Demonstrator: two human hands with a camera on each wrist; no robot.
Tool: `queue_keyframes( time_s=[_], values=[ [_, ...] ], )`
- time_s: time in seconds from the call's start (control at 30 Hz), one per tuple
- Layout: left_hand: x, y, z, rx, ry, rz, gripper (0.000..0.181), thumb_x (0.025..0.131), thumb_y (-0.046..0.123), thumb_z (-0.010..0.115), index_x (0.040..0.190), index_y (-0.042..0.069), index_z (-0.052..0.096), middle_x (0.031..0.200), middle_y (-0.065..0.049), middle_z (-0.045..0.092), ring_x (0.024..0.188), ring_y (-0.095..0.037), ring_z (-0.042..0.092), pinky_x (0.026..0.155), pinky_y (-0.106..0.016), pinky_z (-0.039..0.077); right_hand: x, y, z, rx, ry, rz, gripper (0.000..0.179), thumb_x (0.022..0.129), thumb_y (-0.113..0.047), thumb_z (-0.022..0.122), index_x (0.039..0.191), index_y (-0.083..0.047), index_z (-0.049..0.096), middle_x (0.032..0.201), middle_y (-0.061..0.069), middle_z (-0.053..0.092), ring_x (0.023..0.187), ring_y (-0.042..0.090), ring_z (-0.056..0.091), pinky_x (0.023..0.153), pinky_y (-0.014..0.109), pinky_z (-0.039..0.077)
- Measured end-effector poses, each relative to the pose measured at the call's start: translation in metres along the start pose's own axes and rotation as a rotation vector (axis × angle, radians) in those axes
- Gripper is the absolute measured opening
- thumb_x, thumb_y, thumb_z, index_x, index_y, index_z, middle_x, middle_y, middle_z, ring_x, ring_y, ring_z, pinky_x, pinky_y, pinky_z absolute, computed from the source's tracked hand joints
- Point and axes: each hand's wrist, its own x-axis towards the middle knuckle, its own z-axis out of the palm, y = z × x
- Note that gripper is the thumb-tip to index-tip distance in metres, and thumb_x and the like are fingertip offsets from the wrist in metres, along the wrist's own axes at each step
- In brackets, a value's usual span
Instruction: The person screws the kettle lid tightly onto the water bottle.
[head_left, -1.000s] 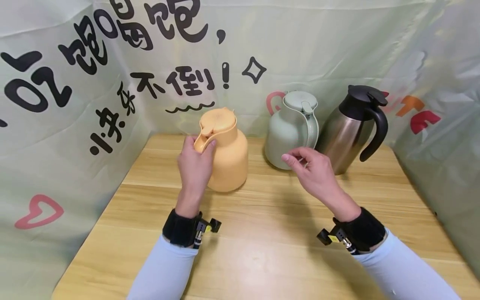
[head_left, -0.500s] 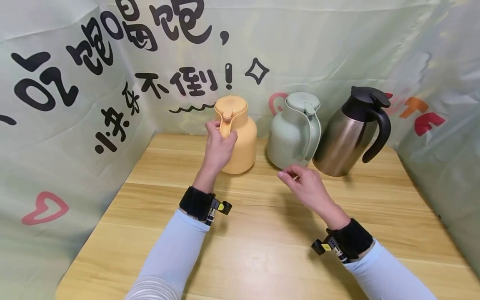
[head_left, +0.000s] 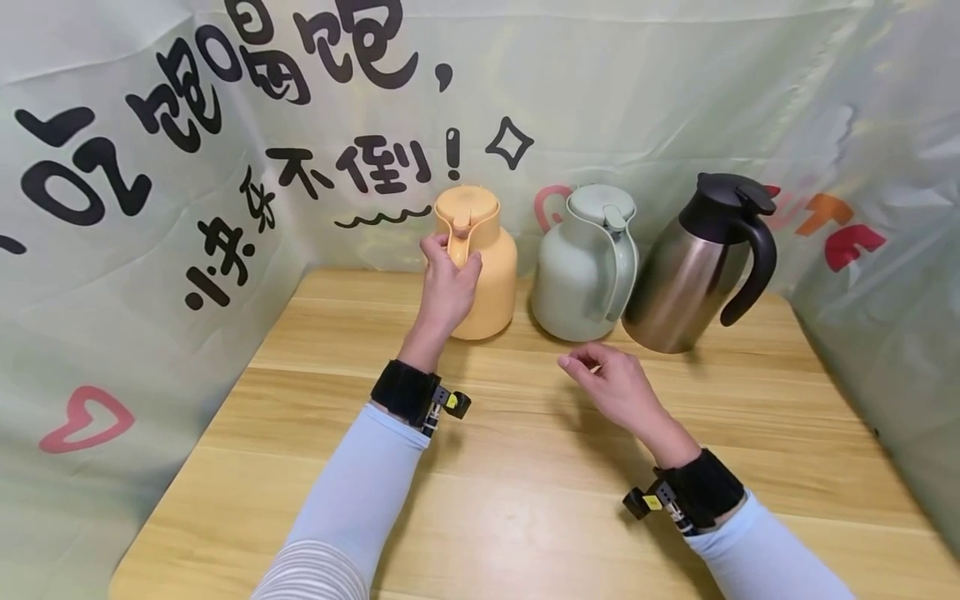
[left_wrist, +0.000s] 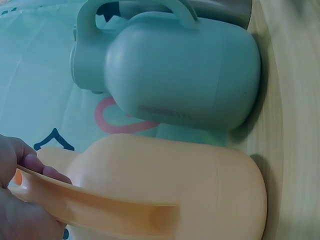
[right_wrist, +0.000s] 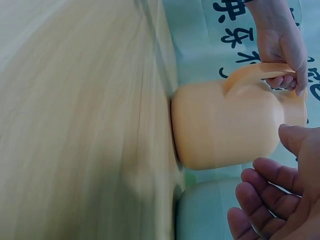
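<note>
Currently your left hand point(head_left: 444, 292) grips the handle of the orange jug point(head_left: 487, 267), which stands upright at the back of the wooden table point(head_left: 525, 500), just beside the green jug point(head_left: 581, 271); your right hand point(head_left: 611, 383) hovers loosely curled, holding nothing. Expect a rigid, smooth plastic shell, probably slippery, so hold the handle. Its fill, and therefore weight, cannot be seen.

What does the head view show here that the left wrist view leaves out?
Only the head view shows the steel jug with its black handle, the free right hand above the wooden table, and the lettered backdrop. Only the left wrist view shows, close up, the left hand's fingers curled under the orange handle. Both show the orange jug beside the green jug, the left hand on the orange handle.
</note>
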Motion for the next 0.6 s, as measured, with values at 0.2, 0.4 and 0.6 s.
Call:
queue_keyframes(
  time_s=[0.2,0.4,0.6],
  values=[
    [0.006,-0.001,0.001,0.013,-0.007,0.006,0.054,0.103,0.019,0.063,0.143,0.004,0.030,0.140,-0.030,0.053,0.132,-0.034,0.059,0.111,-0.045,0.049,-0.004,0.005,0.000,-0.003,-0.006,0.012,0.028,0.104,-0.039,0.067,0.103,-0.013,0.075,0.094,0.004,0.074,0.085,0.020,0.067,0.075,0.037,0.053],
    [0.009,0.001,0.003,0.040,-0.002,-0.007,0.052,0.104,0.020,0.062,0.142,0.004,0.030,0.138,-0.032,0.055,0.130,-0.034,0.060,0.110,-0.044,0.050,-0.007,0.012,0.002,-0.004,-0.018,0.023,0.027,0.105,-0.039,0.067,0.102,-0.014,0.075,0.093,0.002,0.074,0.086,0.020,0.067,0.077,0.038,0.053],
    [0.011,0.004,0.004,0.065,0.003,-0.035,0.054,0.104,0.022,0.063,0.142,0.005,0.030,0.136,-0.031,0.057,0.126,-0.034,0.062,0.106,-0.045,0.051,-0.011,0.017,0.003,0.006,-0.029,0.055,0.028,0.104,-0.040,0.067,0.105,-0.013,0.076,0.096,0.003,0.076,0.090,0.022,0.068,0.080,0.039,0.053]
  ],
)
